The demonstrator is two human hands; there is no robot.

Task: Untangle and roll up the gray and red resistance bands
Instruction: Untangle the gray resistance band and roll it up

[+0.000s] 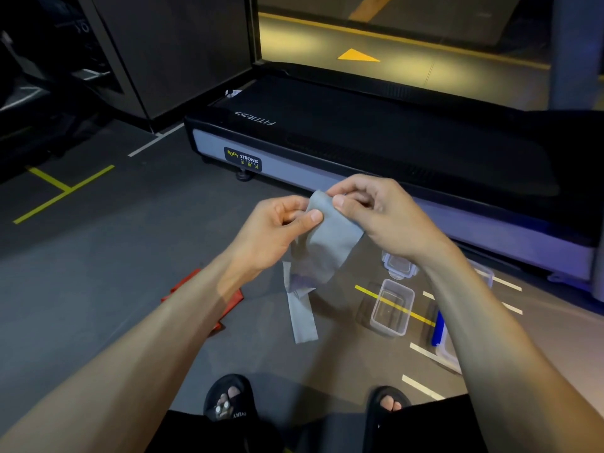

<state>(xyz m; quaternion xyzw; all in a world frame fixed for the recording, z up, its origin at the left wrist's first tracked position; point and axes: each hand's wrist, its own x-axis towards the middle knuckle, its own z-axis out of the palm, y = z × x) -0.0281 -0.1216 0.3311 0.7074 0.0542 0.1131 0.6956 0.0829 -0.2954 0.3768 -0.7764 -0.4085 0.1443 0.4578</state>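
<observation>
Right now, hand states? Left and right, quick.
Left hand: pinching the gray band at its top.
Right hand: pinching the same band's top edge.

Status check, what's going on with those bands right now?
Both hands pinch gray band, tail hanging. Red band on floor, untouched. Nothing blocking.

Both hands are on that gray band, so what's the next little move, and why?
Probably start turning the top edge over into a roll. The left hand and right hand both pinch the gray band at its upper end, and the rest hangs loose below, not yet rolled.
</observation>
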